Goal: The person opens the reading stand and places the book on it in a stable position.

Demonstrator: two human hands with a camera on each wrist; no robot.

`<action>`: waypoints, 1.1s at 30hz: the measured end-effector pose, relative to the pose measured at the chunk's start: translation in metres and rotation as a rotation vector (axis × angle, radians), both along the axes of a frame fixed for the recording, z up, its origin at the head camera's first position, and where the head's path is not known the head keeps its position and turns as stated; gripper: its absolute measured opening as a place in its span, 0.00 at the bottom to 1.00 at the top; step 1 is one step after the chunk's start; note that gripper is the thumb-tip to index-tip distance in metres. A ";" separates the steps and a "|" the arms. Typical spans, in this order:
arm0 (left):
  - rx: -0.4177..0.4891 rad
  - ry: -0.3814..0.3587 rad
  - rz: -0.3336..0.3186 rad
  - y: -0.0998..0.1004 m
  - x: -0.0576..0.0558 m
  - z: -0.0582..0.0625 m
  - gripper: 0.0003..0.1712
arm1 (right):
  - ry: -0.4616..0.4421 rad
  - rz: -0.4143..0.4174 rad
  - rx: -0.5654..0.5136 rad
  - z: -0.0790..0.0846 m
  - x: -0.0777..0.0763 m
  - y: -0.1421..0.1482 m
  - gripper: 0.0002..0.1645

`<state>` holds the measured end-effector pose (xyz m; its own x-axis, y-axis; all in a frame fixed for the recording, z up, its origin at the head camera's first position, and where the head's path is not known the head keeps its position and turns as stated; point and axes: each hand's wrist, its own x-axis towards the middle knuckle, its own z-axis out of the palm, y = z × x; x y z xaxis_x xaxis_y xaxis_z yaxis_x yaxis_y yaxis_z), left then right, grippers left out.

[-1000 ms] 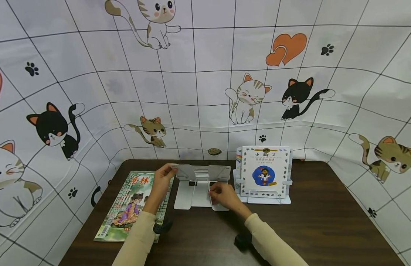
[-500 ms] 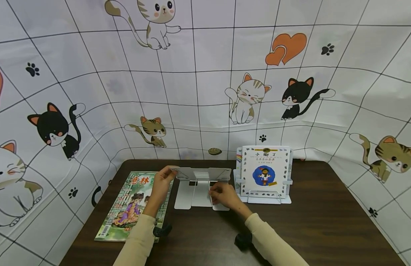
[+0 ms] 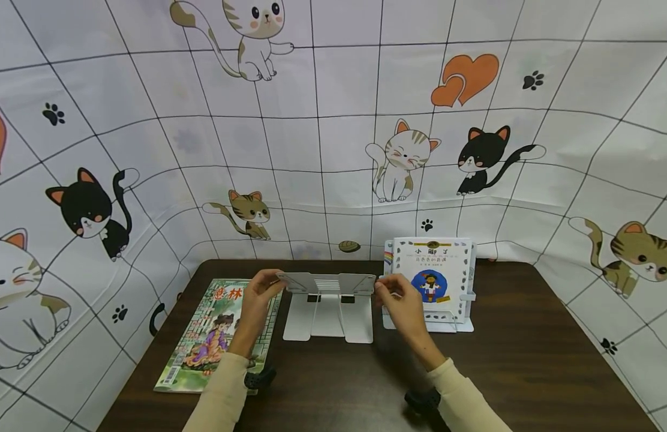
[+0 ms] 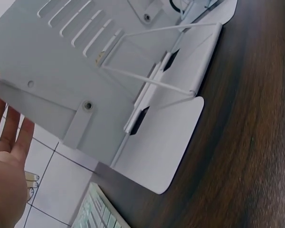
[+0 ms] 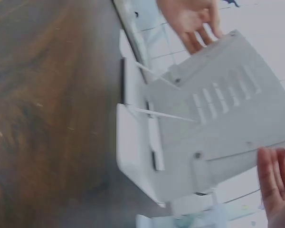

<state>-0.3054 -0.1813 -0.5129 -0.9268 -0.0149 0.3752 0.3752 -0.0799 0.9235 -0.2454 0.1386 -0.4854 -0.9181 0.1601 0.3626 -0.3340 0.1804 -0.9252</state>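
A white metal folding book stand [image 3: 328,312] stands in the middle of the table, its slotted panel [image 4: 61,52] tilted up from the base and two wire props running between them. My left hand [image 3: 258,300] pinches the panel's upper left corner, thumb on the near face and fingers behind, as the left wrist view shows. At the opposite side, my right hand [image 3: 406,303] has its fingertips right at the panel's upper right edge. Its fingers [image 5: 270,178] look fairly straight in the blurred right wrist view.
Left of the stand lies a green magazine [image 3: 212,348], partly under the left forearm. A second stand [image 3: 468,327] at right holds a white picture book [image 3: 430,258], partly covered by my right hand. Behind the dark wooden table [image 3: 528,360] hangs a cat-patterned cloth [image 3: 339,150].
The panel has tipped slightly lower at its top edge. My right hand has left the wire prop and moved up and right to the panel's edge; the left hand stays at its corner.
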 end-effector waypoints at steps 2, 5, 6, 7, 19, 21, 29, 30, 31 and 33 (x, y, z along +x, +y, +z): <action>0.033 -0.007 0.021 0.000 0.001 0.000 0.15 | 0.089 -0.020 0.019 0.007 0.002 0.004 0.09; 0.051 -0.007 0.040 0.000 0.002 0.000 0.13 | 0.250 -0.017 0.100 0.016 0.001 0.008 0.09; 0.055 -0.004 0.039 0.000 0.002 0.001 0.13 | 0.304 -0.013 0.140 0.018 0.000 0.008 0.09; 0.054 -0.002 0.038 0.000 0.002 0.001 0.13 | 0.353 -0.010 0.179 0.020 -0.001 0.007 0.09; 0.021 -0.024 0.084 0.002 0.003 0.000 0.15 | 0.498 -0.114 0.438 0.022 -0.005 -0.004 0.09; 0.024 -0.017 0.084 0.002 0.004 0.000 0.14 | 0.520 -0.125 0.456 0.024 -0.007 -0.004 0.09; -0.024 0.020 0.082 -0.003 0.018 0.000 0.10 | 0.532 -0.141 0.483 0.027 -0.023 -0.004 0.09; -0.037 0.021 0.083 -0.004 0.022 0.000 0.09 | 0.534 -0.136 0.482 0.027 -0.026 -0.004 0.09; -0.049 0.023 0.084 -0.005 0.025 0.000 0.09 | 0.531 -0.134 0.483 0.027 -0.029 -0.004 0.08; -0.081 0.021 0.086 -0.005 0.032 0.001 0.08 | 0.532 -0.128 0.489 0.027 -0.034 -0.005 0.08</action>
<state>-0.2730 -0.1867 -0.5118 -0.9153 -0.0632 0.3978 0.3968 0.0285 0.9175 -0.2797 0.1340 -0.4584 -0.5831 -0.0404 0.8114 -0.6641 0.5991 -0.4474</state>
